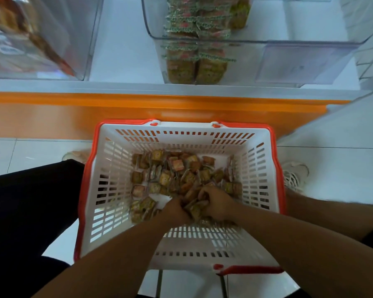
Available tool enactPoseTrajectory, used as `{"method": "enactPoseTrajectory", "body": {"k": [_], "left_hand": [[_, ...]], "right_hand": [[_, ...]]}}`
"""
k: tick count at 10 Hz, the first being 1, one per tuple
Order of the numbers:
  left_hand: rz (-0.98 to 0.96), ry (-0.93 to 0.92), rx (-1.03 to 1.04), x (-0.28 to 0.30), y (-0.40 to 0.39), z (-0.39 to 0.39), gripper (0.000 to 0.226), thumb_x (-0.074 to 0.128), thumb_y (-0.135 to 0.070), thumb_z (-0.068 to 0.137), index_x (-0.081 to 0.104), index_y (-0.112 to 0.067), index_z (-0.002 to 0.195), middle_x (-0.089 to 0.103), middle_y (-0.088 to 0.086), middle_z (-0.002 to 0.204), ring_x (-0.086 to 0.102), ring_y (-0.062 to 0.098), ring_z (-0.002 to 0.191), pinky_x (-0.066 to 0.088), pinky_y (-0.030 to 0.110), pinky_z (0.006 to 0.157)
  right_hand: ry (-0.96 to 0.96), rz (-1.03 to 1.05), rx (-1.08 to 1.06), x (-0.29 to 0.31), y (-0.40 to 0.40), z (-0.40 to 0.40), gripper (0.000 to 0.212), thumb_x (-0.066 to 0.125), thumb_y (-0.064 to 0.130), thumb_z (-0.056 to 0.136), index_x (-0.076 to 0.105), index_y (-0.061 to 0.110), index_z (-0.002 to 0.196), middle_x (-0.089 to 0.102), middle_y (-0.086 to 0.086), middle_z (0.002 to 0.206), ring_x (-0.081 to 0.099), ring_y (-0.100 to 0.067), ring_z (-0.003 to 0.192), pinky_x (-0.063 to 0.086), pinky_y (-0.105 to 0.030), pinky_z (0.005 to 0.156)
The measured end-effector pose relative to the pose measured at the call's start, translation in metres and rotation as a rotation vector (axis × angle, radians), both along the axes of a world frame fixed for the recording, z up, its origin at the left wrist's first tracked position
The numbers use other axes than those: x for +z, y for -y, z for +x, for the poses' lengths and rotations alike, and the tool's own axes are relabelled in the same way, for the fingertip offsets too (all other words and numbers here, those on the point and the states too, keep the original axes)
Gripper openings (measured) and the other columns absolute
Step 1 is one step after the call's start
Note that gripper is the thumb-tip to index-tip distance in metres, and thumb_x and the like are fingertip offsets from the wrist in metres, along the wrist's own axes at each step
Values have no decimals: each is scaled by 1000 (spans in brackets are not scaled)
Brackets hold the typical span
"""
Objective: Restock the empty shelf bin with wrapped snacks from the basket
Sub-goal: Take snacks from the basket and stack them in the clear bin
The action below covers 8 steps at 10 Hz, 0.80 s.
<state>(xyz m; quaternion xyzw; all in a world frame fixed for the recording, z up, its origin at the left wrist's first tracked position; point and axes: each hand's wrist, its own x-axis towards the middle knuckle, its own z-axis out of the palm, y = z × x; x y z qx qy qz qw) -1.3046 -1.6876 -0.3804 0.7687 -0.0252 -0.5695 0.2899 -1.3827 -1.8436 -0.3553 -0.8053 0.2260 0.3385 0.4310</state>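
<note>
We find left hand (pixel 177 208) and right hand (pixel 216 204) curled around wrapped snacks (pixel 195 204) in the basket (pixel 108 168); the shelf bin (pixel 289 35) lies straight ahead, above.

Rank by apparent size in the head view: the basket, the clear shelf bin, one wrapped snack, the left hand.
1. basket
2. clear shelf bin, cut off at the top edge
3. left hand
4. wrapped snack
</note>
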Motion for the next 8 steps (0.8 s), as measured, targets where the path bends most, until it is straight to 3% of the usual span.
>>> {"method": "enactPoseTrajectory", "body": {"k": [1,2,3,4,5,6,7,8], "left_hand": [[-100,-169,308,16,12,0,38,33,-21,111,50,-1,138,58,19,130,57,34,121,47,35,100],[-117,-164,76,30,7,8,39,56,0,99,51,-4,137,61,20,128,65,19,95,55,19,73],[-78,-303,240,33,3,13,66,55,13,91,40,-13,150,57,25,138,68,14,97,57,21,63],[-72,-317,195,54,8,25,34,47,2,100,53,9,132,69,27,108,70,21,80,55,59,91],[-74,-380,220,72,11,38,22,52,-7,97,66,1,82,63,10,76,63,22,74,46,62,104],[-103,-428,257,91,8,43,20,55,-13,101,68,-6,88,69,9,74,69,22,69,62,49,81],[-98,-471,275,115,4,54,24,62,-17,99,70,1,111,75,19,107,72,33,102,58,53,93],[-212,-536,185,158,6,77,21,63,-14,91,77,-4,104,75,18,109,70,32,109,52,51,103]], "right_hand": [[19,129,-21,-2,6,2,38,80,15,82,59,10,114,59,-8,116,59,-29,109,50,-38,93],[43,149,-35,5,10,10,40,81,24,83,59,16,116,59,-1,113,59,-22,104,49,-31,87],[68,124,-7,14,14,17,36,77,22,87,60,16,117,61,-4,119,58,-18,104,47,-21,83],[103,71,-60,28,15,25,27,74,27,87,64,17,111,63,-2,115,59,-19,105,49,-25,86],[111,7,-53,51,12,36,23,72,41,86,65,27,104,63,7,108,59,-15,97,49,-25,76],[84,-85,68,80,17,44,31,73,41,86,66,23,109,62,0,121,61,-21,106,52,-33,88],[95,-134,158,120,24,54,30,73,31,87,69,15,112,65,-6,122,63,-27,109,52,-38,94],[254,-196,236,187,24,68,14,72,21,84,63,28,93,66,3,109,63,-20,102,52,-34,87]]}}
